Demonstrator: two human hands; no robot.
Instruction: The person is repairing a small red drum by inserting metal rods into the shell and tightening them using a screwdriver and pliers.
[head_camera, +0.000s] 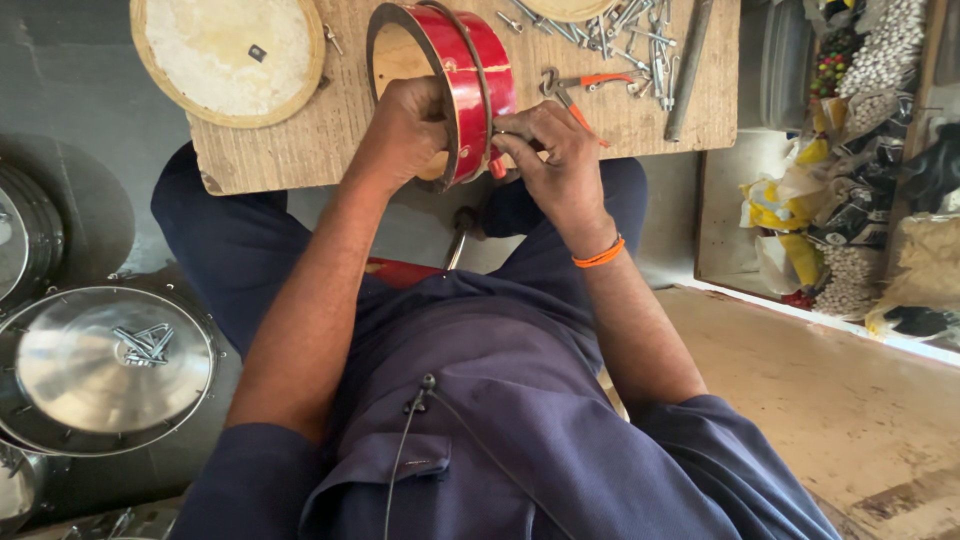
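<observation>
— Floor-level workshop, it seems: steel lids (112, 365) stacked by the knee, then a wooden surface (300, 150) across the lap. What's held?

— A red drum hoop (470, 85) stands on edge at the near side of it. The left hand (405, 130) curls round the rim, fingers closed inside; the right hand (555, 150) pinches something small against the outer band.

— Advice?

— I'd keep the hoop steadied upright. Pliers (580, 85) and loose bolts (640, 40) lie just beyond.
</observation>
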